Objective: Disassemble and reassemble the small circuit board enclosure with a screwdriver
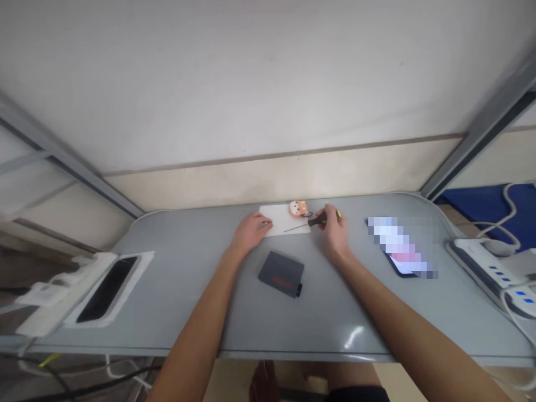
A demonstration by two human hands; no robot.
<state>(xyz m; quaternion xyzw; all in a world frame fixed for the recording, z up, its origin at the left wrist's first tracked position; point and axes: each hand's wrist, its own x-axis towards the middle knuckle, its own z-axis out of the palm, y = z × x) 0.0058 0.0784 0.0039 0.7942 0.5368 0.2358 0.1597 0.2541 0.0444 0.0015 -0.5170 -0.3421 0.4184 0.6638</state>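
Note:
My right hand is closed round the dark handle of a thin screwdriver, whose shaft points left over a white sheet at the back of the grey table. My left hand lies on the sheet's left edge with fingers curled and flat, holding nothing. A small orange animal-shaped figure sits on the sheet's far edge, just above the screwdriver. A dark grey box with a red label lies nearer me, between my forearms.
A phone with a lit screen lies to the right. White power strips with cables sit at the right edge. At the left, a white tray with a dark slot and another white strip. A wall stands close behind.

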